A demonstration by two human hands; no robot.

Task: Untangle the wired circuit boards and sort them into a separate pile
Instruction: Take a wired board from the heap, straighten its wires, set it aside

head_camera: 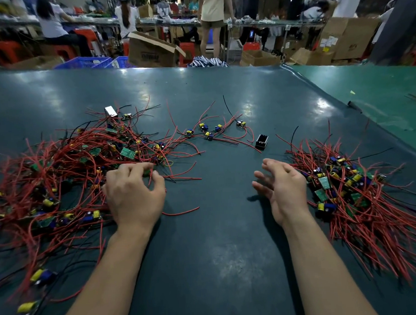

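A big tangled heap of small circuit boards with red and black wires (58,174) covers the left of the dark green table. A tidier pile of the same wired boards (348,193) lies on the right, wires fanning toward me. My left hand (134,195) sits at the heap's right edge, fingers curled down and pinching a red wire with a small board at its tip. My right hand (282,184) hovers over bare table just left of the right pile, fingers relaxed and spread, holding nothing.
A few loose wired boards (210,130) lie at centre back, with a small black box (261,142) beside them and a small metal case (110,112) behind the heap. The table's mat (219,253) ends in a raised seam at right. People, cartons and crates fill the background.
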